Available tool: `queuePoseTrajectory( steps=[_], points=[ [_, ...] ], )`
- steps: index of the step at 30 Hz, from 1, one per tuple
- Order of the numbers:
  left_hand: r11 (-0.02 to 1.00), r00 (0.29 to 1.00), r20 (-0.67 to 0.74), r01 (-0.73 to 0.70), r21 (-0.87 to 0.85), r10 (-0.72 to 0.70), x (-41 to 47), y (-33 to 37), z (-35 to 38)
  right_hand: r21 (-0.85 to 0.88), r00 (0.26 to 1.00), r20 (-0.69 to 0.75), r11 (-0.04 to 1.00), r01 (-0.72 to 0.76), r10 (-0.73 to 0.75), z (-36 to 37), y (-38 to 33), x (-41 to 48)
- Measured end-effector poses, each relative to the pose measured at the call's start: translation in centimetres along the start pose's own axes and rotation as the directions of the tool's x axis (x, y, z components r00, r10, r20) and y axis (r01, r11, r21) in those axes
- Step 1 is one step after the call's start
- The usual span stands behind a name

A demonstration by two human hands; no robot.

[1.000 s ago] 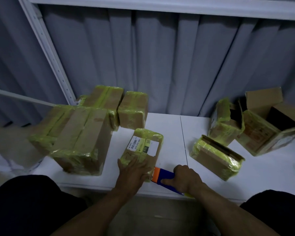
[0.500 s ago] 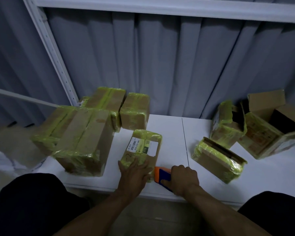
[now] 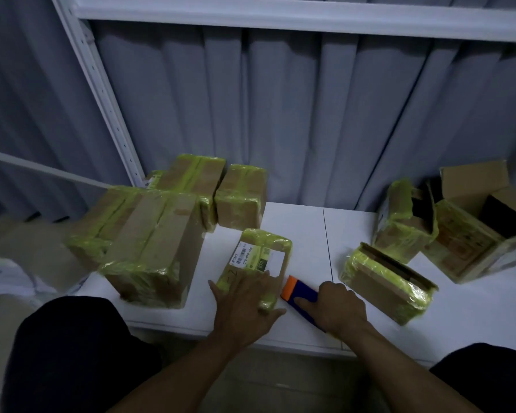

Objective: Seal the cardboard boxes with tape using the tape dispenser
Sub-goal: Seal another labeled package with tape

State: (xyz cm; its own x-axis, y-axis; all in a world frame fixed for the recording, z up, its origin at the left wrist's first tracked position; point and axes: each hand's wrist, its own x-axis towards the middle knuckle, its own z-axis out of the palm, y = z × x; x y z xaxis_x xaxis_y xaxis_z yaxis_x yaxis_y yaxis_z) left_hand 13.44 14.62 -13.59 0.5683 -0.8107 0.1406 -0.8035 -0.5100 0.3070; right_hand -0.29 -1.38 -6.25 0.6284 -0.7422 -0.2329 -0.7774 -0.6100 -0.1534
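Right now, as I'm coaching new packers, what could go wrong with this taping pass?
The left hand presses the labelled box right beside the tape dispenser gripped by the right hand; its cutter could nick fingers. The box sits near the table edge, so a pull might slide it off.

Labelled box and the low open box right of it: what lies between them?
In the head view, the orange-and-blue tape dispenser, gripped by the right hand, on white table.
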Motion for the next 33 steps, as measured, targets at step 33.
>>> queuePoseTrajectory(
  steps=[33],
  points=[
    [0.981,0.979,0.172,0.073,0.181,-0.105,0.9,-0.5,-2.8,0.238,0.991,-0.081,0.963,0.122,-0.106,-1.1,0.8,-1.0]
  ],
)
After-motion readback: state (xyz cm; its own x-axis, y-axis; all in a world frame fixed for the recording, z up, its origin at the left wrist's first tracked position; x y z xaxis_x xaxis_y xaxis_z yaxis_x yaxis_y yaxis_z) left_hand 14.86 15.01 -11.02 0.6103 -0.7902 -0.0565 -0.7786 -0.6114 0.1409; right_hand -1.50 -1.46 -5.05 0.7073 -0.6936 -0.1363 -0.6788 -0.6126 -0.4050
